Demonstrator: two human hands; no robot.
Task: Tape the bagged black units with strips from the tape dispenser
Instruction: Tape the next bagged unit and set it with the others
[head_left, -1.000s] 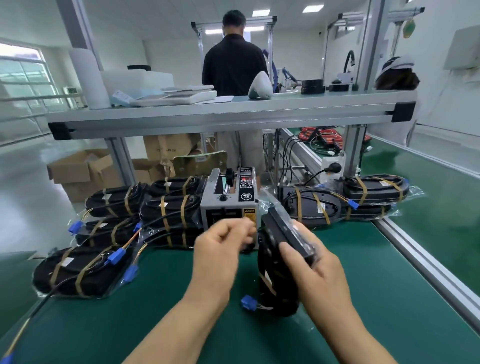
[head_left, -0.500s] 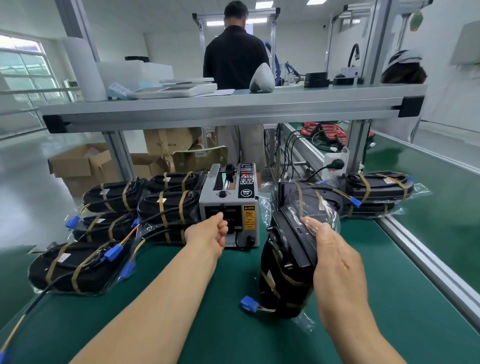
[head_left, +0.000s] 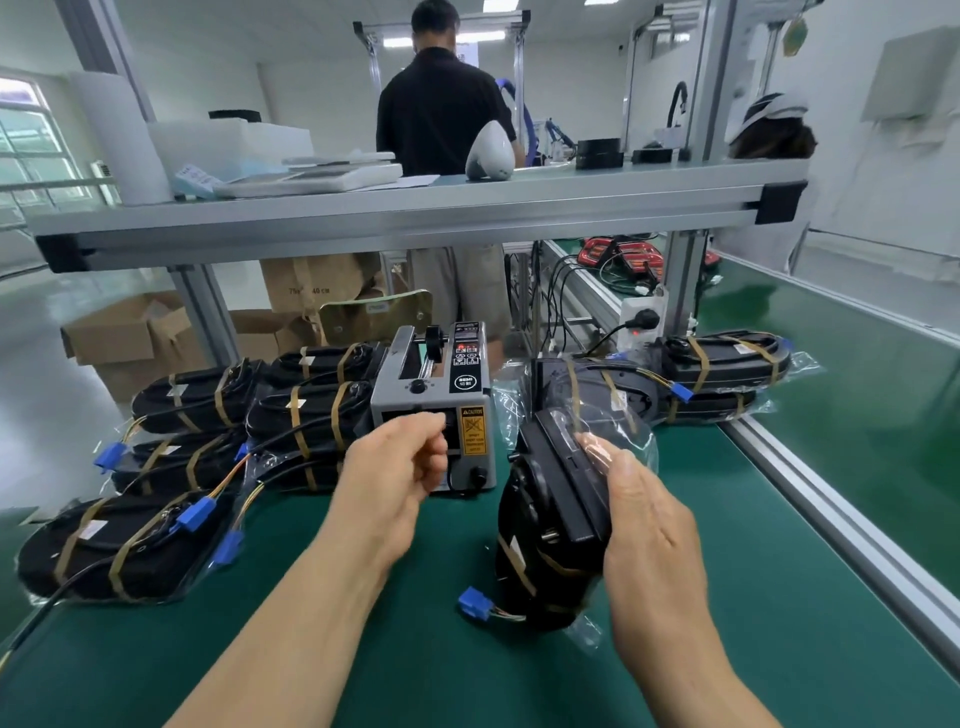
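Left of your left hand lie the taped units (head_left: 156, 540), already bound with brown strips, their blue plugs pointing to you. Your left hand (head_left: 395, 467) is at the mouth of the tape dispenser (head_left: 431, 405), which stands just behind it. The fingers are curled and the thumb meets the forefinger. If a strip is between them, I cannot tell; no tape shows there.

Between your two hands the bagged black unit (head_left: 550, 509) stands on its end on the tabletop (head_left: 779, 597). Your right hand (head_left: 649, 525) grips its upper end, with the fingers pressing the loose plastic down. Beyond your right hand more taped units (head_left: 722, 364) are stacked.

I judge the step to be taking a strip from the dispenser. Next you need to pull it free, carry it across to the unit, and lay it over the folded bag while your right hand keeps the plastic flat. If this hand slackens, the bag may open again.

One second ago your left hand was lower and closer to the unit. Since then it has gone to the dispenser mouth. The unit stays in its place, but your right hand has shifted from the side to more over the top.
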